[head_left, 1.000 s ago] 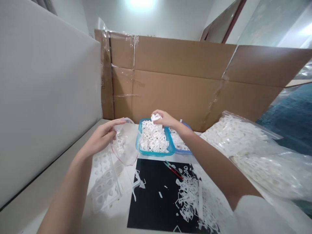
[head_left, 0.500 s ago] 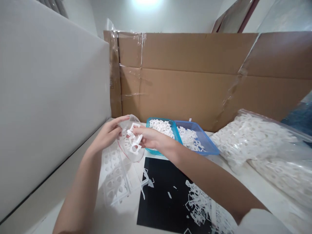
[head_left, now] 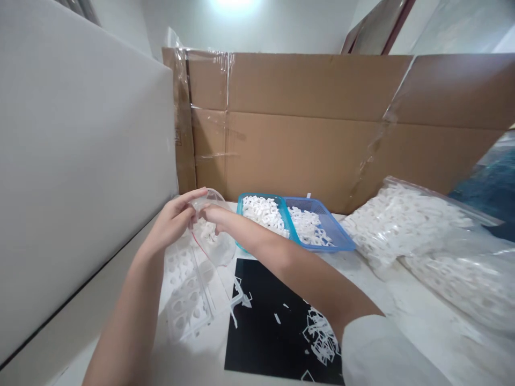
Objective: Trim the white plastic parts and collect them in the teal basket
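Observation:
My left hand (head_left: pixel 174 219) grips the mouth of a clear plastic zip bag (head_left: pixel 222 247), its index finger stretched along the rim. White plastic pieces lie inside the bag, which has a red line near its opening. My right hand (head_left: pixel 213 214) reaches into the mouth of the bag, close to the left fingers. Its fingertips are mostly hidden, so whether they hold anything does not show. Under and in front of the bag is a clear moulded tray (head_left: pixel 187 305) with rows of rounded hollows.
Behind stand a teal basket (head_left: pixel 290 222) and a blue basket (head_left: pixel 340 236), both with white pieces. White scraps (head_left: pixel 322 338) and frame offcuts (head_left: pixel 240 297) lie on a black mat (head_left: pixel 257 343). Filled bags (head_left: pixel 406 225) sit at right. Cardboard (head_left: pixel 301 150) and a white wall (head_left: pixel 88 150) enclose the table.
My right hand, which held several white plastic pieces in front of the bag, has moved left into its mouth. Those pieces no longer show in the fingers. My left hand stays on the bag.

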Demonstrator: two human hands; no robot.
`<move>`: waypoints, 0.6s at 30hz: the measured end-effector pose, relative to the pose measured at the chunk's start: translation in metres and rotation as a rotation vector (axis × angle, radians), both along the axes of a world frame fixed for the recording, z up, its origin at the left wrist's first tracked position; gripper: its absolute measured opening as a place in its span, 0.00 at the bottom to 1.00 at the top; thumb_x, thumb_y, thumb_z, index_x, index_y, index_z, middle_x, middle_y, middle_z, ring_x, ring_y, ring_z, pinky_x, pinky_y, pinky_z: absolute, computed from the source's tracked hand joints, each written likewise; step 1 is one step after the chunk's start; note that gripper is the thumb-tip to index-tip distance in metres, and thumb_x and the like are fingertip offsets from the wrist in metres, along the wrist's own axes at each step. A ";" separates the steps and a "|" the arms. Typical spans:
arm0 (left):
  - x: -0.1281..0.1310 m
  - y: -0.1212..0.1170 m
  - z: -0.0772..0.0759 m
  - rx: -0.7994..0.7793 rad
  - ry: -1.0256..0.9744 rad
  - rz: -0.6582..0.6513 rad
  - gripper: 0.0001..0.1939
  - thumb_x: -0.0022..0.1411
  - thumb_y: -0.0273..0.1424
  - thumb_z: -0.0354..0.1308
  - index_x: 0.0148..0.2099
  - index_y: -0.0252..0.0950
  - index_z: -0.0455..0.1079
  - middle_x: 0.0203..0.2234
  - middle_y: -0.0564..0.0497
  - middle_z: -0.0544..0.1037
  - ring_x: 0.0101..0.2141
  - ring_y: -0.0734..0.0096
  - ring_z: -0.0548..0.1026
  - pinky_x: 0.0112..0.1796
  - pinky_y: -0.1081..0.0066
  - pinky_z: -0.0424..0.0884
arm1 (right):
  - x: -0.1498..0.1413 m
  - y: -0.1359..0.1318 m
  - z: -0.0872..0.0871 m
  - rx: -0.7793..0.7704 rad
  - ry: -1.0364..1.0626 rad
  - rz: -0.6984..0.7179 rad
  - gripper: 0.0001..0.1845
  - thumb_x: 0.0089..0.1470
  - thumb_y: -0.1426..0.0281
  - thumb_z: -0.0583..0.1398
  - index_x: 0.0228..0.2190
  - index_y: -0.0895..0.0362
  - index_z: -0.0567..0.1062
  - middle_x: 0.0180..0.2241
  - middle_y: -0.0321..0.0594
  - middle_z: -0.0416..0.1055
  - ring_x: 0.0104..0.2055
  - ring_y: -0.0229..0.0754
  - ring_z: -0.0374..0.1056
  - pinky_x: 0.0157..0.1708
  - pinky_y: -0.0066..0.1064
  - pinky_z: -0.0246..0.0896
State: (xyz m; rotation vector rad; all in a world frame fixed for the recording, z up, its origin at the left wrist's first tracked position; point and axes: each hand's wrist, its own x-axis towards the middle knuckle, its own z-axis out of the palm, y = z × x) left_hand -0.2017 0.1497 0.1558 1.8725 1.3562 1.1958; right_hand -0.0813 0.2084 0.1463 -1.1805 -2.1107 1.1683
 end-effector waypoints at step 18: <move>0.011 0.001 -0.003 -0.063 -0.027 -0.025 0.26 0.56 0.24 0.48 0.56 0.37 0.71 0.42 0.50 0.78 0.24 0.74 0.65 0.28 0.69 0.66 | 0.196 0.017 -0.058 0.132 -0.720 0.050 0.23 0.60 0.65 0.61 0.55 0.56 0.67 0.58 0.47 0.61 0.57 0.52 0.62 0.54 0.53 0.61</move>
